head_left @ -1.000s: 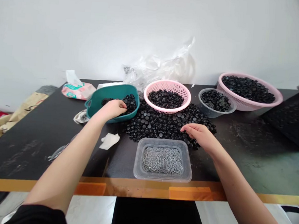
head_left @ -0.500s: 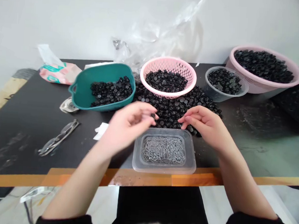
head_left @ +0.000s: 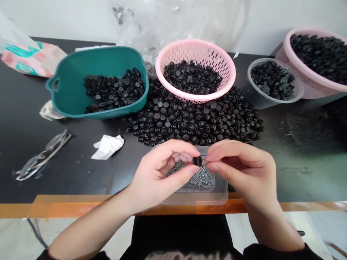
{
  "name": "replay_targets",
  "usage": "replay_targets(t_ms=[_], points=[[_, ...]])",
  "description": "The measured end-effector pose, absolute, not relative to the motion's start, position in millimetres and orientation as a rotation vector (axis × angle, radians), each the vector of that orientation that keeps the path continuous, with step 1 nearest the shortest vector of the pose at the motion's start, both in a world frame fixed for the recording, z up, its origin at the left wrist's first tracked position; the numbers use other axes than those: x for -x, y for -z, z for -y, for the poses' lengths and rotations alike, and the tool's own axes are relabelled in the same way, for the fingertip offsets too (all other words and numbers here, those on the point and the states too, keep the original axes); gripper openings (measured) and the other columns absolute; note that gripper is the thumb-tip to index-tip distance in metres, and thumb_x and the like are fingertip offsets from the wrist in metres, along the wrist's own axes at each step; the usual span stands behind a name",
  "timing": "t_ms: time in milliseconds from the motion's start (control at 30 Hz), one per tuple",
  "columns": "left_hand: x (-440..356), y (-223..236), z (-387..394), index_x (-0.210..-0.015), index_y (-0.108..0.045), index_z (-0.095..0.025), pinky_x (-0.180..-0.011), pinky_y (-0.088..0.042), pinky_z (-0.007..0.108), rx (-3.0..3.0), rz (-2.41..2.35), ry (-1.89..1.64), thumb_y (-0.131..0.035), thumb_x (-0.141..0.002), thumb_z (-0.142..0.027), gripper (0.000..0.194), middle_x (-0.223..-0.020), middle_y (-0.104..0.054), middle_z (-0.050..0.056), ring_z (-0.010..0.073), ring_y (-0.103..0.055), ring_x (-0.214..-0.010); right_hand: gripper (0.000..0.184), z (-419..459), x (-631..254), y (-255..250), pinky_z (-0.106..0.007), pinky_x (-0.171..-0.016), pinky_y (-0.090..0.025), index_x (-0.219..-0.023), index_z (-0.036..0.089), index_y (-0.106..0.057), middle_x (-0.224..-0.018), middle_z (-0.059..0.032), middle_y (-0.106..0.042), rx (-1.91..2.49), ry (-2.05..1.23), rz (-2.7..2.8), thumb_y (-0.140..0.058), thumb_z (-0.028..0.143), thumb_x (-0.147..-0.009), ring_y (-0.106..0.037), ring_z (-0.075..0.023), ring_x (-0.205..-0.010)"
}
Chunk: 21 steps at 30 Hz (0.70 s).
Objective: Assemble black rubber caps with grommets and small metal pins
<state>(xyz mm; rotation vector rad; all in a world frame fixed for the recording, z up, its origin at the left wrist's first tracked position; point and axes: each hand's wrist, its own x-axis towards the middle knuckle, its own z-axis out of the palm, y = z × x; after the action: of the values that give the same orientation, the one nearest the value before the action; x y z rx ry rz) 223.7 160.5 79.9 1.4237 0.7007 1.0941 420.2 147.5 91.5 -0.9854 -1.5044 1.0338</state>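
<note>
Between thumb and forefinger, my left hand (head_left: pixel 161 172) pinches a small black plastic cap (head_left: pixel 197 161). My right hand (head_left: pixel 244 170) is closed in a pinch beside it, with the tip of a small metal screw (head_left: pixel 204 162) showing at the fingertips, close against the cap. Both hands hover over a clear plastic tray (head_left: pixel 220 198) that holds many loose silver screws (head_left: pixel 202 179). Beyond the hands a wide heap of black caps (head_left: pixel 188 121) lies on the table. My fingers hide most of the screw.
A teal basin (head_left: pixel 70 79) of black discs stands left; a pink basket (head_left: pixel 225 62) of black parts stands behind the heap. At right are a clear tub (head_left: pixel 250 92) and a larger pink basket (head_left: pixel 287 74). Glasses (head_left: pixel 43 156), crumpled tissue (head_left: pixel 108 146) and a tissue pack (head_left: pixel 32 58) lie left.
My hands have come together over the screw tray, the cap in the left meeting the screw in the right. The view has tilted down and moved closer.
</note>
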Motion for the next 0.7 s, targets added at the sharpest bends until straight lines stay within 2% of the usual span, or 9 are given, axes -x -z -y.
replay_targets(t_ms=[167, 333, 433, 500, 600, 700], points=[[-221.4, -77.4, -163.5, -0.109, -0.067, -0.023, -0.080, -0.056, 0.015, -1.518, -0.680, -1.095, -0.064, -0.092, -0.003, 0.027, -0.097, -0.067, -0.001, 0.0075, -0.064, -0.090, 0.011, -146.2, -419.7, -89.6, -0.029, -0.069, -0.057, -0.091, 0.026, -0.073, -0.086, 0.0004, -0.074, 1.042, -0.993, 1.588, -0.074, 0.015, -0.092, -0.068, -0.0157, -0.079], [-220.0, -77.9, -162.7, -0.108, -0.067, -0.022, -0.086, -0.056, 0.019, -1.665, -0.793, -1.079, -0.066, -0.090, -0.003, 0.026, -0.101, -0.070, 0.001, 0.0100, -0.067, -0.096, 0.014, -148.5, -418.6, -87.8, -0.029, -0.067, -0.058, -0.092, 0.026, -0.073, -0.087, 0.0000, -0.076, 1.058, -0.879, 1.683, -0.074, 0.012, -0.091, -0.071, -0.0162, -0.079], [-220.9, -78.4, -162.1, -0.104, -0.069, -0.022, -0.088, -0.056, 0.016, -1.562, -0.836, -1.057, -0.068, -0.089, -0.002, 0.025, -0.106, -0.073, 0.000, 0.0082, -0.070, -0.098, 0.017, -151.8, -418.0, -84.9, -0.028, -0.071, -0.060, -0.092, 0.025, -0.076, -0.087, 0.0004, -0.077, 1.022, -0.796, 1.707, -0.075, 0.009, -0.090, -0.072, -0.0155, -0.080], [-222.4, -78.3, -163.7, -0.103, -0.070, -0.022, -0.081, -0.058, 0.013, -1.364, -0.782, -1.004, -0.068, -0.089, -0.003, 0.024, -0.099, -0.075, -0.002, 0.0063, -0.072, -0.089, 0.018, -154.0, -417.5, -82.0, -0.027, -0.073, -0.061, -0.094, 0.026, -0.078, -0.088, 0.0002, -0.077, 0.987, -0.767, 1.711, -0.075, 0.008, -0.090, -0.072, -0.0151, -0.080], [-224.7, -76.5, -168.0, -0.102, -0.070, -0.020, -0.072, -0.060, 0.013, -1.030, -0.637, -0.902, -0.066, -0.093, -0.006, 0.017, -0.082, -0.075, -0.004, 0.0057, -0.072, -0.074, 0.023, -154.7, -417.4, -76.6, -0.026, -0.075, -0.061, -0.107, 0.028, -0.080, -0.095, -0.0014, -0.076, 0.940, -0.694, 1.737, -0.075, 0.011, -0.091, -0.071, -0.0143, -0.083], [-224.8, -73.7, -172.2, -0.101, -0.071, -0.017, -0.071, -0.060, 0.016, -0.843, -0.563, -0.876, -0.068, -0.094, -0.010, 0.010, -0.081, -0.076, -0.001, 0.0079, -0.072, -0.073, 0.040, -154.8, -420.4, -70.0, -0.026, -0.080, -0.060, -0.133, 0.035, -0.071, -0.101, 0.0007, -0.076, 0.931, -0.761, 1.722, -0.072, 0.020, -0.096, -0.071, -0.0132, -0.086]])
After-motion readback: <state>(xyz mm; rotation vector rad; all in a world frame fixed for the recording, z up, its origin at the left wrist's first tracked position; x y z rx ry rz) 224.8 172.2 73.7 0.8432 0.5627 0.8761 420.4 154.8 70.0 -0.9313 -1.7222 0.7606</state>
